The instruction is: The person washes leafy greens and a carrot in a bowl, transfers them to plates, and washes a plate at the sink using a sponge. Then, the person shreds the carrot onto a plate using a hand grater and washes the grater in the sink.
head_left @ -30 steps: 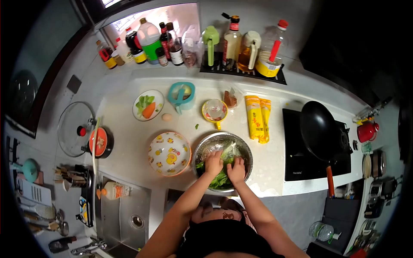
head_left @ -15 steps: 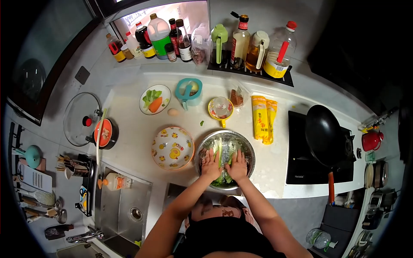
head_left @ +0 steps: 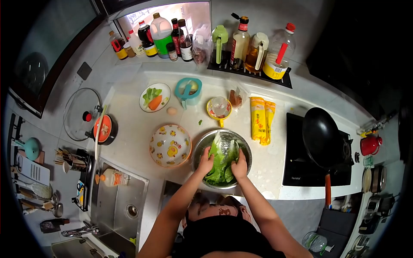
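Green leafy vegetables [head_left: 222, 161] are bunched between my two hands inside a round metal bowl [head_left: 248, 172]. My left hand [head_left: 205, 162] clasps the leaves from the left side. On the right side, my right hand [head_left: 239, 165] is closed round the leaves. Just left of the metal bowl stands a patterned bowl [head_left: 170, 146] with nothing in it. A yellow cup [head_left: 219, 108] with a clear glass in it sits behind the metal bowl.
A plate [head_left: 155, 98] of lettuce and carrot, an egg [head_left: 171, 111] and a teal container [head_left: 188, 88] are at the back. Yellow packets [head_left: 261, 121] lie right of centre. A black wok [head_left: 321, 136] rests on the stove; a sink [head_left: 116, 215] is lower left.
My hands, earlier spread flat on the leaves in the bowl, have turned inward and gathered the leaves between them. The leaves now stand higher in the bowl.
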The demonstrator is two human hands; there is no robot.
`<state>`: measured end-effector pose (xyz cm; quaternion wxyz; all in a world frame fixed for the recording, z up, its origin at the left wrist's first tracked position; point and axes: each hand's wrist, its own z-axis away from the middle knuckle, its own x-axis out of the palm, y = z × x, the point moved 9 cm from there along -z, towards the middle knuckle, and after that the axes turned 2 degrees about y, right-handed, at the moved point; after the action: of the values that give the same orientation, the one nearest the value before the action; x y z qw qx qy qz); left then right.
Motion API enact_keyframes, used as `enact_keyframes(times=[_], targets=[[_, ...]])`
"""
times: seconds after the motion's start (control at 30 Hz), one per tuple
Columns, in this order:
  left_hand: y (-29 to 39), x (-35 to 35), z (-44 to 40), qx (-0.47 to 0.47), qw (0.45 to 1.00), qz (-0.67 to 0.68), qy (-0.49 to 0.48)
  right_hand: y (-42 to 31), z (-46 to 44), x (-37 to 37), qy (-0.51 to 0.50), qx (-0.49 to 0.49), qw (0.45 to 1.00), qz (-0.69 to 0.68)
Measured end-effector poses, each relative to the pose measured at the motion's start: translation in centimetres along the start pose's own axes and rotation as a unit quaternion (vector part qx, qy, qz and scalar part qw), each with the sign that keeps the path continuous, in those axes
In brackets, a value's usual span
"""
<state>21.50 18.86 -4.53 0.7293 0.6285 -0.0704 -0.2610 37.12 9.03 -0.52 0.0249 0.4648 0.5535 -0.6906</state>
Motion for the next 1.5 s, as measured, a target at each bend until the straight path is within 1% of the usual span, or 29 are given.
enact_keyframes(times=[0.03,0.1,0.17,0.2,0.3,0.33,0.43,0.47,0.53,0.57,0.6,0.63,0.67,0.7,0.73,0.77,0.8,0.87,0.93,1.0,1.13,1.2,1.23,1.27,1.3,1.33,1.37,1.43,1.5], targets=[[1.1,-0.3,0.5,0.022,0.993,-0.119,0.002,-0.4,0.1,-0.1,0.001,-0.018,0.999,0.038],[3.2,-0.4,1.5,0.065,0.934,-0.351,0.005,-0.9,0.5,0.8,-0.056,-0.046,0.989,0.129],[4.6,1.1,3.3,0.049,0.89,-0.437,-0.122,-2.7,1.5,1.3,-0.113,-0.055,0.963,0.238],[4.5,1.8,4.0,0.04,0.859,-0.476,-0.184,-2.5,1.9,2.4,-0.18,-0.049,0.953,0.237],[2.8,2.6,4.8,-0.008,0.813,-0.531,-0.24,-2.4,3.1,4.1,-0.304,-0.048,0.894,0.326],[1.6,2.8,4.4,-0.019,0.83,-0.508,-0.23,-2.3,3.2,4.2,-0.316,-0.038,0.893,0.319],[0.2,3.4,3.0,0.035,0.824,-0.537,-0.178,-0.1,2.9,6.3,-0.34,-0.063,0.881,0.322],[-0.8,3.5,2.6,0.051,0.863,-0.477,-0.158,1.2,2.1,7.7,-0.283,-0.13,0.903,0.297],[-0.7,2.8,2.0,0.082,0.926,-0.35,-0.113,1.8,1.0,5.9,-0.262,-0.029,0.96,0.096],[-1.1,2.4,1.8,0.079,0.942,-0.315,-0.081,2.1,0.7,5.3,-0.248,0.023,0.968,-0.007],[1.0,1.6,2.5,0.075,0.956,-0.279,-0.049,2.4,0.6,4.2,-0.209,0.085,0.974,-0.013],[3.1,0.8,3.0,0.071,0.968,-0.242,-0.018,1.4,0.3,3.4,-0.151,0.026,0.988,-0.02],[3.3,0.6,3.2,0.026,0.982,-0.187,-0.024,0.5,0.5,2.5,-0.091,-0.034,0.995,-0.027],[4.7,0.9,3.5,0.061,0.955,-0.289,-0.021,-1.0,0.7,1.1,-0.031,-0.093,0.995,-0.035],[5.9,1.4,3.9,0.094,0.916,-0.389,-0.019,-1.7,1.0,1.5,-0.069,-0.115,0.991,-0.003],[6.6,1.9,4.3,0.125,0.866,-0.484,-0.016,-1.6,1.6,2.6,-0.139,-0.102,0.982,0.083],[4.6,3.0,4.0,0.101,0.86,-0.493,-0.089,-3.3,2.2,2.4,-0.208,-0.087,0.96,0.169],[2.6,3.6,3.9,0.082,0.846,-0.514,-0.112,-3.0,3.1,3.7,-0.327,-0.082,0.895,0.293],[1.2,4.0,3.6,0.063,0.83,-0.535,-0.145,-1.6,3.0,5.1,-0.349,-0.095,0.876,0.319],[0.5,4.3,3.2,0.026,0.84,-0.514,-0.17,-0.1,3.0,6.3,-0.384,-0.087,0.851,0.348],[0.7,4.2,3.2,0.0,0.84,-0.503,-0.203,-0.7,2.5,5.8,-0.381,-0.087,0.874,0.288],[1.6,3.5,3.0,-0.02,0.868,-0.461,-0.185,-2.4,2.2,3.8,-0.396,-0.073,0.88,0.253],[2.1,3.2,3.1,-0.031,0.88,-0.439,-0.177,-1.3,1.1,3.6,-0.338,-0.043,0.923,0.179],[3.1,2.3,3.3,-0.029,0.887,-0.445,-0.12,0.8,0.3,3.9,-0.277,-0.011,0.956,0.102],[2.8,1.6,3.3,-0.066,0.906,-0.412,-0.072,1.3,-0.3,3.1,-0.212,0.022,0.977,0.024],[2.2,1.3,3.3,-0.103,0.92,-0.377,-0.024,2.4,-0.7,2.3,-0.153,0.068,0.986,-0.003],[1.5,1.0,3.5,-0.139,0.93,-0.34,0.024,3.7,-0.5,2.9,-0.144,0.149,0.974,-0.089],[0.2,1.9,3.1,-0.115,0.947,-0.288,0.083,4.3,0.2,4.5,-0.119,0.303,0.91,-0.256],[-0.6,2.8,2.5,-0.067,0.967,-0.211,0.129,3.5,0.7,5.2,-0.154,0.351,0.861,-0.335]])
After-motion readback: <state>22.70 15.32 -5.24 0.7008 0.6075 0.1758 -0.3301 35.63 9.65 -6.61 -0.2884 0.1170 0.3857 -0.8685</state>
